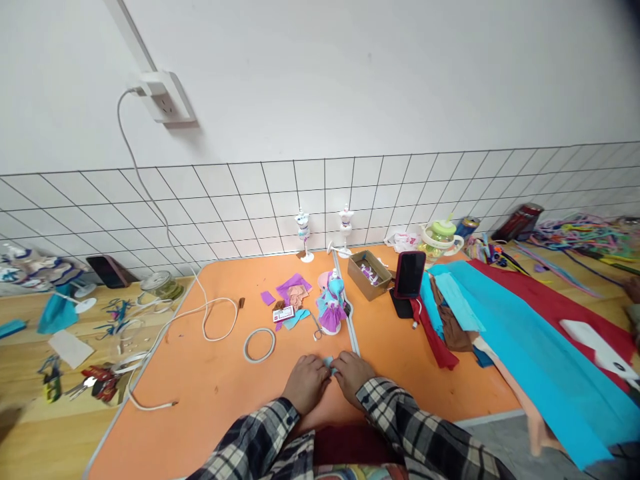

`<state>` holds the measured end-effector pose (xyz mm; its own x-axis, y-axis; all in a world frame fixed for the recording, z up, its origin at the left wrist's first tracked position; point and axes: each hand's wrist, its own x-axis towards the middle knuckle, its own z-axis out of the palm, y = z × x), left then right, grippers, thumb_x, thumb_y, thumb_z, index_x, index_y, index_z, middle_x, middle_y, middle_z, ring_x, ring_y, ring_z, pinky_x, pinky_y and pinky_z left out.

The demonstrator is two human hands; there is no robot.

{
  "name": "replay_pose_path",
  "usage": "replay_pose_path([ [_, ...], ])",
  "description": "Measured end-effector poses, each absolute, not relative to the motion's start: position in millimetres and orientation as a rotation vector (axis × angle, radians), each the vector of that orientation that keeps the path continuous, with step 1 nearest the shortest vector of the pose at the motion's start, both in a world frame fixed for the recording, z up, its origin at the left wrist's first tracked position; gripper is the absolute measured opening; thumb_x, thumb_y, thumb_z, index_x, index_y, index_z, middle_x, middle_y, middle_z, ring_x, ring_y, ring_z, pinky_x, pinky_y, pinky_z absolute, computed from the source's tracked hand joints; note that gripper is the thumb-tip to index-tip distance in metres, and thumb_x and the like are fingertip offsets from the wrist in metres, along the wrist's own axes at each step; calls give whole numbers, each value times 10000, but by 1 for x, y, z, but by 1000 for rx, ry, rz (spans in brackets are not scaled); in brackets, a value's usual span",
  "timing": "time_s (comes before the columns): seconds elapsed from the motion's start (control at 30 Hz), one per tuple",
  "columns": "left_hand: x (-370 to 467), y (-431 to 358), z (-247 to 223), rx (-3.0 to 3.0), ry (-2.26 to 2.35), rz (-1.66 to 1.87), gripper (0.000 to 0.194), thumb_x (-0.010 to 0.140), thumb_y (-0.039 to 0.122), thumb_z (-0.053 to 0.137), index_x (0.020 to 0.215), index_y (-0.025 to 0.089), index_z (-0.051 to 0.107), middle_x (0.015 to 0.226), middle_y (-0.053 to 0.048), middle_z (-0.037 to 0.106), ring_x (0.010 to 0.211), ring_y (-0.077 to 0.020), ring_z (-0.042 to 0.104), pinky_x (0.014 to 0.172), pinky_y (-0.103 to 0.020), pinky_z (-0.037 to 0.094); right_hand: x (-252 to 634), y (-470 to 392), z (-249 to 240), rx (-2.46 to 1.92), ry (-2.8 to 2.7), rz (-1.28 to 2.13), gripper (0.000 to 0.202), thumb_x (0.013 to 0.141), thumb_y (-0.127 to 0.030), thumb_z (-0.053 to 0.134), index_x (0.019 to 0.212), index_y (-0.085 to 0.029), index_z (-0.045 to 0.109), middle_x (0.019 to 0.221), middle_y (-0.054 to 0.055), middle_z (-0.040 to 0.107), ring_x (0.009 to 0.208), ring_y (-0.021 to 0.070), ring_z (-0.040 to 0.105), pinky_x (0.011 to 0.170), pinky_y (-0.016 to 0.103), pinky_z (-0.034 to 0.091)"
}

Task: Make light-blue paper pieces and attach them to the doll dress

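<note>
Close together near the front edge of the orange table, my left hand (307, 384) and my right hand (353, 375) pinch a small light-blue piece (328, 362) between their fingertips. Both hands are closed on it, and the fingers hide much of it. Just beyond them stands a small dress form (333, 303) in a blue and purple outfit. Small scissors (318, 328) lie at its left. Purple scraps (291, 285), a blue scrap (298, 319) and a white labelled card (283, 314) are further left, above a roll of tape (259, 345).
Two small stands (307, 256) are by the tiled wall. A cardboard box (369, 275), a phone (409, 275) and a jug (441, 241) stand to the right, beside long blue fabric (540, 340). A white cable (204, 307) curls at left.
</note>
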<state>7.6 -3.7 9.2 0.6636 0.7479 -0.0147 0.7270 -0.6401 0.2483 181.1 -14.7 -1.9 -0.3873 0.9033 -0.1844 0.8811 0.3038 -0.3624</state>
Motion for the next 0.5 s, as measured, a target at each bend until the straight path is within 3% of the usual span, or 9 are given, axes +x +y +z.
replay_pose_path([
  [0.13, 10, -3, 9, 2634, 1192, 133, 130, 886, 237, 557, 843, 203, 674, 823, -52, 634, 874, -207, 529, 753, -340, 358, 181, -17, -1, -1728, -2500, 634, 256, 943, -231, 384, 1002, -207, 632, 999, 59, 602, 949, 178, 550, 795, 277, 424],
  [0.3, 10, -3, 7, 2610, 1234, 120, 168, 894, 191, 528, 803, 189, 669, 814, -51, 640, 851, -203, 537, 737, -334, 360, 180, -15, -3, -1757, -2506, 653, 224, 929, -258, 433, 940, -211, 651, 970, 56, 620, 929, 179, 580, 767, 267, 436],
  [0.5, 16, -7, 8, 2575, 1289, 113, 169, 880, 111, 514, 889, 181, 668, 851, -51, 657, 843, -202, 543, 769, -343, 363, 176, -17, -6, -1837, -2450, 649, 223, 932, -270, 422, 964, -214, 635, 982, 57, 621, 914, 180, 597, 721, 258, 438],
])
